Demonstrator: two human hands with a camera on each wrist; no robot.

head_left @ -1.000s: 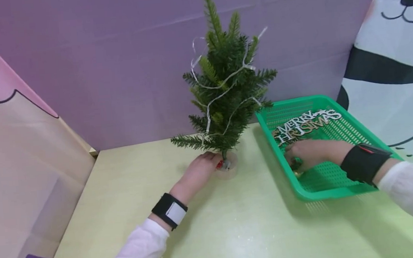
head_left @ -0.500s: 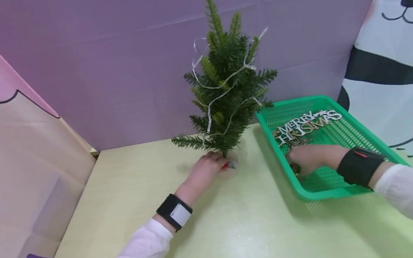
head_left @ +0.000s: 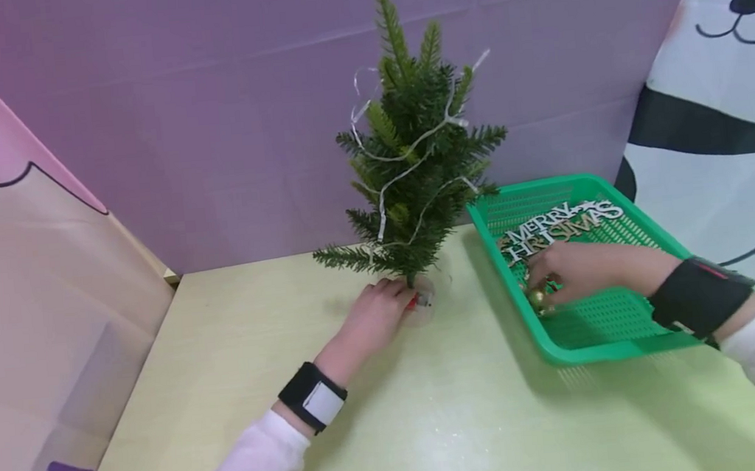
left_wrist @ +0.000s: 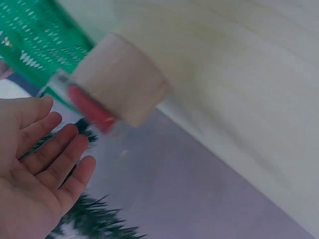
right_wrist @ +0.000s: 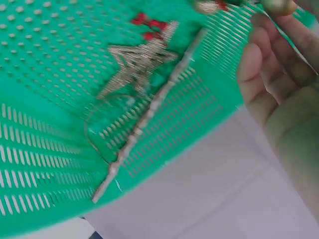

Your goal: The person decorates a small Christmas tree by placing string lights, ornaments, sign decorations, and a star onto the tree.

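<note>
A small artificial Christmas tree (head_left: 411, 159) strung with a white light cord (head_left: 405, 161) stands upright on the yellow-green table (head_left: 392, 426), set in a round pale base (head_left: 423, 302) that carries a red part (left_wrist: 89, 107). The left hand (head_left: 377, 315) lies just left of that base, at the foot of the tree; in the left wrist view its fingers (left_wrist: 55, 154) are straight and lightly spread, holding nothing, and whether the fingertips actually touch the base cannot be told from either view.

Right of the tree, with its near-left corner close to the base, sits a green perforated plastic basket (head_left: 626, 345). A glittery "MERRY CHRISTMAS" sign (head_left: 559, 227) lies in the part of the basket farthest from the person, level with the tree's lowest branches. The right hand (head_left: 583, 269) reaches into the basket just in front of the sign, its fingers curled round a small gold bauble (head_left: 538, 297); the picture is blurred there, so the hold looks like a pinch but is not sharp.

The right wrist view shows a gold glitter star (right_wrist: 139, 62) with red berries (right_wrist: 147, 25) and a thin loop of cord lying on the basket floor, beside the right hand's curled fingers (right_wrist: 264, 74)
</note>
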